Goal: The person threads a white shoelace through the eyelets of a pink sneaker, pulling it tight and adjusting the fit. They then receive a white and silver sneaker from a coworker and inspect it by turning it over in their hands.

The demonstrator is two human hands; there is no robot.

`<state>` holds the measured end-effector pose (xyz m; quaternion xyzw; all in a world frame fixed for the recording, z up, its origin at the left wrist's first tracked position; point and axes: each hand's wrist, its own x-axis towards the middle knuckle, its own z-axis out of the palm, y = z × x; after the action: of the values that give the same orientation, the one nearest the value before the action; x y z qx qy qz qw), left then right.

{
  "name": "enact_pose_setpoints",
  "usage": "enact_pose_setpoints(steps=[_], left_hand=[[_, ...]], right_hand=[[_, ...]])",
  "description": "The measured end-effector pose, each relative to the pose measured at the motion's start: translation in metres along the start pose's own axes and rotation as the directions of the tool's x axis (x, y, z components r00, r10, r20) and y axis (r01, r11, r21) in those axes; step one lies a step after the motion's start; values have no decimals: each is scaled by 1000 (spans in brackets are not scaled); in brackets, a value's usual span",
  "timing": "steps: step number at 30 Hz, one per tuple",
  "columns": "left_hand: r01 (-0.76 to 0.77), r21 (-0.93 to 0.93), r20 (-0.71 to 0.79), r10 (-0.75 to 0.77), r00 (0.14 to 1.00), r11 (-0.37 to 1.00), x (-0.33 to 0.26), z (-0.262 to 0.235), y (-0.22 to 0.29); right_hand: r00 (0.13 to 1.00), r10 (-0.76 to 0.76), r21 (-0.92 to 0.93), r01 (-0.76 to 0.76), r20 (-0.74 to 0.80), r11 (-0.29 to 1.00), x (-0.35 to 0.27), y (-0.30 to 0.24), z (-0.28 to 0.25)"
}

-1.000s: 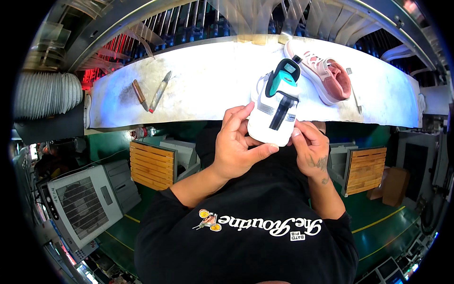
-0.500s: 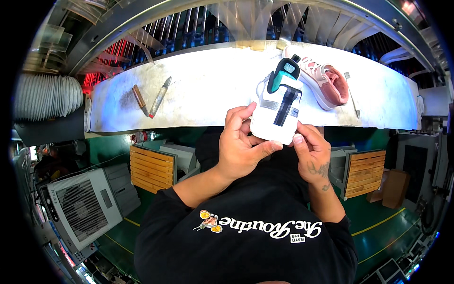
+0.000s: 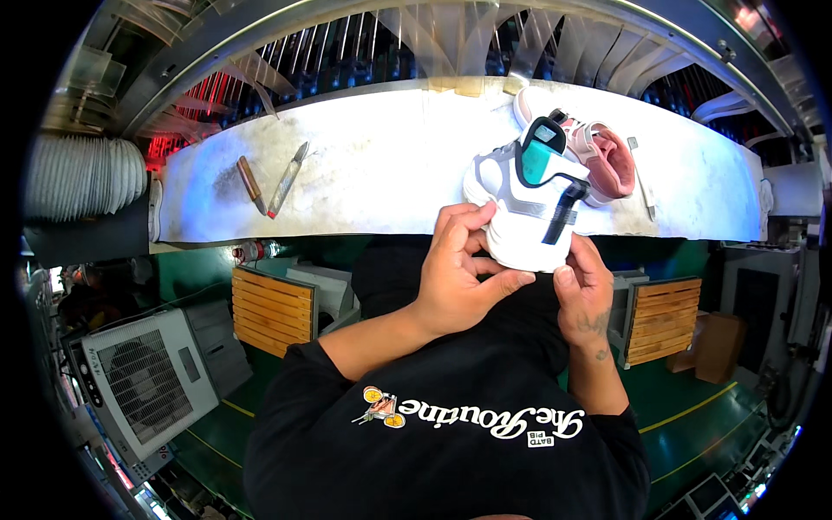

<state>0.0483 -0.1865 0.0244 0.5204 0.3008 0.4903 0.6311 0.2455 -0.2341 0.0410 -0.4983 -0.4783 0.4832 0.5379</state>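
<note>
A white sneaker [image 3: 523, 227] with grey trim, a teal lining and a black heel strip is held over the near edge of the white table, heel toward me. My left hand [image 3: 459, 273] grips the left side of its heel, thumb along the sole edge. On the other side of the heel, my right hand [image 3: 586, 293] pinches it between thumb and fingers. Part of the fingers of both hands is hidden behind the shoe. Just beyond it lies a pink and white sneaker [image 3: 614, 165], partly covered by the white one.
On the left of the white table [image 3: 373, 173] lie a knife with a brown handle [image 3: 251, 184] and another with a pale handle [image 3: 289, 180]. A thin tool [image 3: 644, 178] rests right of the pink sneaker. Rollers and clear strips [image 3: 464, 43] run behind the table.
My hands have turned the white sneaker so that its left side shows more. Both hands and the shoe have shifted slightly right and nearer to me.
</note>
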Motion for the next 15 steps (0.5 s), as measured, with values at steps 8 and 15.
enact_pose_setpoints(steps=[8,15], left_hand=[[47,55,139,-54,989,997,-1,21,-20],[-10,142,168,-14,986,990,3,24,-27]], right_hand=[[989,38,-157,-61,-144,986,0,4,-19],[970,15,-149,-53,-244,987,0,25,-32]])
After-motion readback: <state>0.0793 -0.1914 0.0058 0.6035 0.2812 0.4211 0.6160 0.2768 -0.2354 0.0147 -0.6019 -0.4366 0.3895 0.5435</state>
